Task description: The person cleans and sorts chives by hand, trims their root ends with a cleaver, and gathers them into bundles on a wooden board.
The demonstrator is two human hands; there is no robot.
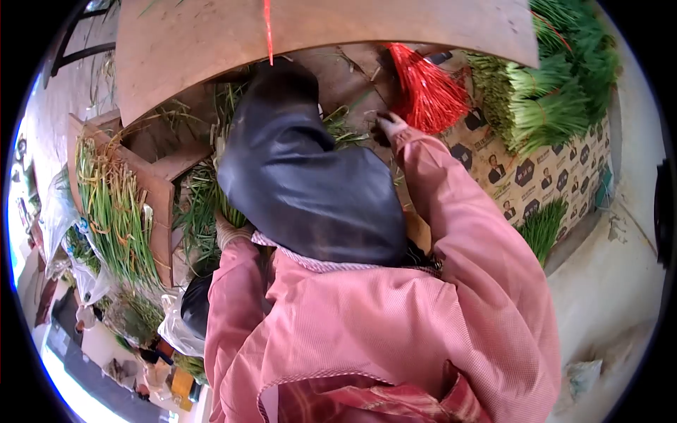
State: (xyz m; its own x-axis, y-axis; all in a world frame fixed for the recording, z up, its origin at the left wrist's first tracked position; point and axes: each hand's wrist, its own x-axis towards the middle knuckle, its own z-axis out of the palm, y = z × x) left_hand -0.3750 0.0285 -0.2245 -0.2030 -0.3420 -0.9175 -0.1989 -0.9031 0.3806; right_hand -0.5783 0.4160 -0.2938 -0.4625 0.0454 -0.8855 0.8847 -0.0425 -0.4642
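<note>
Red plastic strands point(430, 92) hang in a bundle below the board's edge, right of centre. Just below them is my right hand point(391, 127), its fingers reaching up and left; what they hold, if anything, is too small to make out. At the left side of my dark-covered leg point(303, 169), my left hand point(229, 229) is low beside green stalks point(227, 208). Its fingers are hidden among the stalks and behind the dark cover.
A wooden board point(317, 25) crosses the top. Long green stalks point(116, 204) lean on a wooden frame point(161, 204) at left. Bundled greens point(550, 106) sit at upper right on printed sheeting point(525, 173). Plastic bags point(183, 328) and a wall point(606, 282) flank me.
</note>
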